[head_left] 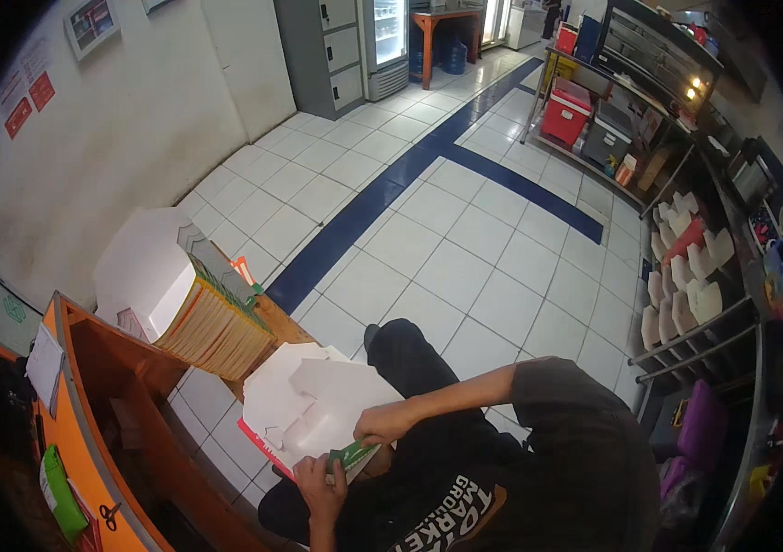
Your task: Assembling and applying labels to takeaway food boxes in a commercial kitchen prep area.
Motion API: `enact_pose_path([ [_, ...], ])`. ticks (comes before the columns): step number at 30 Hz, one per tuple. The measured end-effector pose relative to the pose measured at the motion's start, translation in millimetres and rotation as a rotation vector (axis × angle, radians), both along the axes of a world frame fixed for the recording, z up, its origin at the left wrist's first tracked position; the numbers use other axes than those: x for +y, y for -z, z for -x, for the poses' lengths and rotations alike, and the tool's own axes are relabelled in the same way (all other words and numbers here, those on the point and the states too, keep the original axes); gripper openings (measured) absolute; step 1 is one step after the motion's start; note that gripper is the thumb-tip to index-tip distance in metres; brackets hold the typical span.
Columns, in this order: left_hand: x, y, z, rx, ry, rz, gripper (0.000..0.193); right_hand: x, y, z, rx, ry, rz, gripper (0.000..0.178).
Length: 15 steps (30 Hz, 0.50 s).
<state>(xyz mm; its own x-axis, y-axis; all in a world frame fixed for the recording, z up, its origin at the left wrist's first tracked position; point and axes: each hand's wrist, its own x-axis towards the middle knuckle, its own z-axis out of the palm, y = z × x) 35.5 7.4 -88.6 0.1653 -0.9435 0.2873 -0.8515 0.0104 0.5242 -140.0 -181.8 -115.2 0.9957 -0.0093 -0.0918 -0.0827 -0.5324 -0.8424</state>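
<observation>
An open cardboard food box [308, 405], white inside with a red outer edge, rests over my lap with its flaps spread. At its near right corner is a green-and-white side flap [352, 455]. My left hand [321, 488] pinches the left end of this flap, thumb and fingers closed around it. My right hand [385, 425] is closed on the flap's other end, just above and to the right. The right fingers are partly hidden. Left of the box stands a tall nested stack of similar boxes [217, 327], with yellow and green edges and a white open top.
An orange wooden cabinet [97, 414] stands close on my left, with scissors [110, 517] and a green packet [62, 492] on it. Metal shelving [704, 331] at right holds several folded white cartons [681, 285]. Farther off are a red cooler [566, 112] and grey lockers [322, 60].
</observation>
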Motion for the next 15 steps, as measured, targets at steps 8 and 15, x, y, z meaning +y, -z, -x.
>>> enact_pose_path([
  [8, -1.5, 14.2, 9.5, -0.05, 0.086, -0.045, 0.006, 23.5, -5.6, -9.4, 0.062, 0.03, 0.299, 0.014],
  [15, -2.8, 18.2, 1.8, 0.02, 0.139, -0.102, 0.006, 29.9, 5.2, -12.9, -0.053, 0.036, 0.376, 0.01],
])
